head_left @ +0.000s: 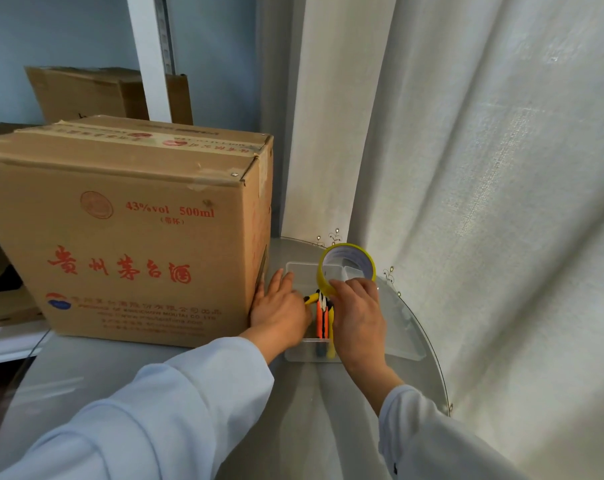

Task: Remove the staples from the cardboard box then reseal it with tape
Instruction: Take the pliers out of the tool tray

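box: large brown cardboard box (127,233) with red printed characters sat upright on the round grey glass-topped table (196,386), left of both hands; top flaps were closed, old tape strips ran across the top, small metal fasteners showed at the near and far right corners
tape: yellow-rimmed roll of clear packing tape (347,268) was held on edge, tilted, above the far end of the tray
right hand: right hand (357,317) gripped the lower rim of the tape roll, fingers curled over it
left hand: left hand (280,306) lay just beside the box's lower right corner, reaching into the tray; fingertips were at a yellow-and-black tool handle (311,298); could not tell if it was gripped or only touched
tray: clear plastic compartment tray (408,341) sat on the table right of the box, near the table's edge
tools: orange-and-black tool handles (322,320) lay lengthwise in the tray between the 2 hands; exact kind of tool unclear
sleeves: both arms wore pale blue sleeves (189,393)
background: white curtain (484,168) hung behind and right of the table; another brown cardboard box (86,95) stood behind the main one
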Motion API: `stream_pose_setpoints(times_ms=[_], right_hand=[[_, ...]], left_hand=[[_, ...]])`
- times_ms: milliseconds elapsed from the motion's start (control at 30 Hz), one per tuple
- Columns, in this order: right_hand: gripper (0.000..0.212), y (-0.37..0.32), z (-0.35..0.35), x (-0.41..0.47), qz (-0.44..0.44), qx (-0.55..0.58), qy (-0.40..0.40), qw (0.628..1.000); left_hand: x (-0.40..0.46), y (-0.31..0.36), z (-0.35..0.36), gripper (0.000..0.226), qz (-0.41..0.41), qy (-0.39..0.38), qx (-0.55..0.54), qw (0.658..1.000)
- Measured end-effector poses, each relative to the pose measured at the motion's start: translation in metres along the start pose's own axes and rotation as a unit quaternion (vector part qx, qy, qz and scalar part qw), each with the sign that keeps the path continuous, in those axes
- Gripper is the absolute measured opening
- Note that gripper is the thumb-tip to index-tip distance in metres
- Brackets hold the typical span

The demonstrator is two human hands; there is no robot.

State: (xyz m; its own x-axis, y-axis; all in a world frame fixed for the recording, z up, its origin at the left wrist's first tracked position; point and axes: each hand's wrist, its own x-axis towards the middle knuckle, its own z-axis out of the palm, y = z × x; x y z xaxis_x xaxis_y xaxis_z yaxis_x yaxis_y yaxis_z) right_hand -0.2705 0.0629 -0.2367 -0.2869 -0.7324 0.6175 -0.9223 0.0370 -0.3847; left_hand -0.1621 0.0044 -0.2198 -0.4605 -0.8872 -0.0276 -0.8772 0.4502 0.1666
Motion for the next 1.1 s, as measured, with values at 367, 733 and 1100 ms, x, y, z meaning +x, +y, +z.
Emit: stream_pose_setpoints(times_ms=[367,733,1100], right_hand=[[0.028,-0.009,-0.038,0.025,0.134,0.046,-0.104,0.984],[0.015,-0.037,-0.033,0.022,0.125,0.074,-0.125,0.981],[0.040,-0.030,-0.028,0.013,0.067,-0.029,-0.282,0.957]], left_hand=[[-0.016,0.020,-0.040,0.029,-0.056,0.180,-0.174,0.967],[-0.029,0.011,-0.067,0.022,-0.055,0.278,-0.378,0.881],[-0.027,0.010,-0.070,0.026,-0.056,0.255,-0.400,0.878]])
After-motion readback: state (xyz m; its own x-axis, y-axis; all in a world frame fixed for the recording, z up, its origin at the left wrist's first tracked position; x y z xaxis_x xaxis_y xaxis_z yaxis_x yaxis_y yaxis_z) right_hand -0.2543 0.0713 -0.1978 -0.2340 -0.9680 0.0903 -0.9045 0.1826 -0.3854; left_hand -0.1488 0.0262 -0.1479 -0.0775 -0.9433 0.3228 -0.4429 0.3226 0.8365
